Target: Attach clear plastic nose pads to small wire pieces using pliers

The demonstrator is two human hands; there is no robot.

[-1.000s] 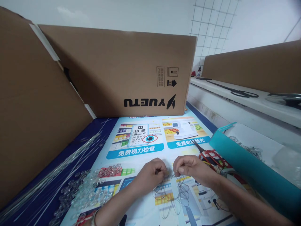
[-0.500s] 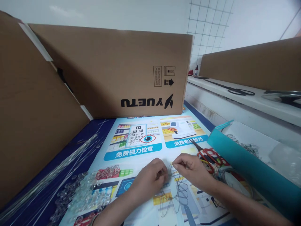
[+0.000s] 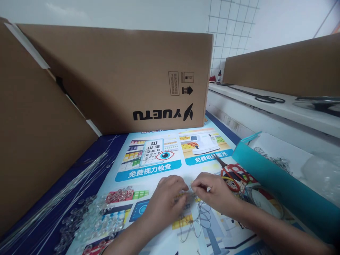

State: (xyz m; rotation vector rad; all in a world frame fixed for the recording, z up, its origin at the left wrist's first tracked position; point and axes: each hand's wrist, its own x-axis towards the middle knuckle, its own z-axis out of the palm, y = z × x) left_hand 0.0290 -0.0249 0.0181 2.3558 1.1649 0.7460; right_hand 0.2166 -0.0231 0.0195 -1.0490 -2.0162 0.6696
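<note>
My right hand pinches thin wire between thumb and index finger, over the middle of the printed sheet. Close beside it on the left, my left hand curls its fingers around the same wire; its fingertips are slightly blurred. Below both hands the wire hangs down in several loose loops. What exactly lies between the left fingertips is partly hidden. To the left of my left hand, clear beads lie spread in a heap. Scissors with red handles rest just beyond my right hand.
A teal box with wire pieces and clear plastic stands at right. Long thin strands lie on the blue cloth at left. Cardboard panels rise behind and left. Black scissors lie on the white ledge.
My left hand has lifted and loosened its fingers slightly, moving closer to the right hand. The right hand keeps its pinch near the same spot. The view has shifted a little.
</note>
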